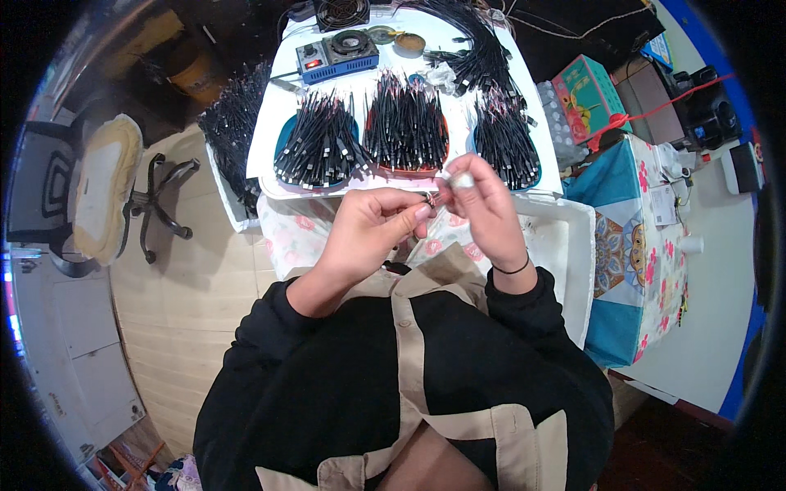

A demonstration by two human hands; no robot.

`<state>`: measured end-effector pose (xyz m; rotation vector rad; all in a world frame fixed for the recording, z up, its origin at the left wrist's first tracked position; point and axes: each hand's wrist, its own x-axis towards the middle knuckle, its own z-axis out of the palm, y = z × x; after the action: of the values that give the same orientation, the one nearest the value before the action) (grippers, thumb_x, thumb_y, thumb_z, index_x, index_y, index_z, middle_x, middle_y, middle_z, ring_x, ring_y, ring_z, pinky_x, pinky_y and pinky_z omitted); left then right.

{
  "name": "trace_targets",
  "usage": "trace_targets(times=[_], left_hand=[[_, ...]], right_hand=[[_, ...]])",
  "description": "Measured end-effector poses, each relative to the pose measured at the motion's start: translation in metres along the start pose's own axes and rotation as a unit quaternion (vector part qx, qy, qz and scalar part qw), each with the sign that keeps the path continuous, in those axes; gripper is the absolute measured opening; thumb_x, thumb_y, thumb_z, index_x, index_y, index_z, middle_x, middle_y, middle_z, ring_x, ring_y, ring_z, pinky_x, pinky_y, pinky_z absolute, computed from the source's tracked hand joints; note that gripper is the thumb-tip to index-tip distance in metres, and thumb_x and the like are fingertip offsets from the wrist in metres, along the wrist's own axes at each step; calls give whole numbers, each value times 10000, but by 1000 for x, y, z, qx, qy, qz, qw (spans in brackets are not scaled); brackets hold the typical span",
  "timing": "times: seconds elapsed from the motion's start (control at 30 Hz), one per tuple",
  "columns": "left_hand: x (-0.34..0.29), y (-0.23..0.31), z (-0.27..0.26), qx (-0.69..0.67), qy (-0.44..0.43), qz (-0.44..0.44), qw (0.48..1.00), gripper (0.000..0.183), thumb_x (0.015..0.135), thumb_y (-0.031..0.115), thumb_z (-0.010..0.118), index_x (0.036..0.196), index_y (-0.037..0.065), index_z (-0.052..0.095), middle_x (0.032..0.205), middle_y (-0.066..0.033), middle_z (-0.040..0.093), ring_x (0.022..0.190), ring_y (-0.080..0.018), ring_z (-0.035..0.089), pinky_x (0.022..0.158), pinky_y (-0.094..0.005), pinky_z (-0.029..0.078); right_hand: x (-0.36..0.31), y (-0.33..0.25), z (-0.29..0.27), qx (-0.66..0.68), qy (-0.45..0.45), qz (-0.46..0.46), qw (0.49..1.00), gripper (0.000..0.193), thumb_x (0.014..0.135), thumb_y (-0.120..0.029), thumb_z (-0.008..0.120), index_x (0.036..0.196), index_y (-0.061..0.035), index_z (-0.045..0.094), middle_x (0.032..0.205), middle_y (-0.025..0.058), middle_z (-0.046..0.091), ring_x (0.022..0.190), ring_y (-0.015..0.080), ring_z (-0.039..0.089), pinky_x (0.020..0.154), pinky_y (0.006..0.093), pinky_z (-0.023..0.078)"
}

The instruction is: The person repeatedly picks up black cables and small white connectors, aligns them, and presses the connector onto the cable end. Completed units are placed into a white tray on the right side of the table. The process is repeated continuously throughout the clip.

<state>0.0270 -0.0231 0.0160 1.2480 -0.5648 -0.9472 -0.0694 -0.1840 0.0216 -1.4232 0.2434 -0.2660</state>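
Head view: wire end (430,200) in front of the worktop (266,155), pinched by the left hand (358,233).
Visible bit's long axis runs roughly left-right, tip toward the right hand (491,214); rest hidden by fingers. Right hand: fingers curled in, silvery piece (463,181) at the thumb; can't tell if it also grips the wire. Beyond, black cables (405,123) in the orange tray (409,172) lie lengthwise away from the person, plugs nearest.

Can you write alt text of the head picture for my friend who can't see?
A person's left hand pinches a small dark piece, with the right hand close beside it. Beyond, three piles of black cables sit in trays on a white table, with a blue device behind them.
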Motion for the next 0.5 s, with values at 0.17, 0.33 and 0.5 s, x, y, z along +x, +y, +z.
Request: trace_targets(times=[0.17, 0.33, 0.5], left_hand=[[-2, -1, 4, 54, 24, 38, 998, 156, 899, 93, 607, 978, -29, 664, 737, -23, 641, 631, -34, 529, 542, -172, 402], [-3, 3, 3, -10, -8, -25, 1000, 147, 891, 80, 610, 948, -45, 664, 712, -32, 637, 616, -38, 529, 534, -180, 408], [-10, 16, -8, -68, -21, -48, 996, 148, 896, 82, 606, 951, -43, 665, 700, -42, 629, 600, -42, 526, 522, -172, 394]], right_hand=[[-10, -9, 1, -323, -18, -146, 935, 167, 915, -156, 530, 822, -18, 536, 630, 48, 469, 581, 131, 471, 536, 286, 358], [-8, 4, -2, -290, 22, -204, 935, 98, 879, -97, 557, 855, -5, 535, 659, 35, 476, 591, 112, 454, 522, 270, 341], [-8, -7, -33, -26, 165, -86, 982, 128, 879, -75, 562, 987, -7, 558, 808, 28, 535, 707, 91, 487, 626, 213, 385]])
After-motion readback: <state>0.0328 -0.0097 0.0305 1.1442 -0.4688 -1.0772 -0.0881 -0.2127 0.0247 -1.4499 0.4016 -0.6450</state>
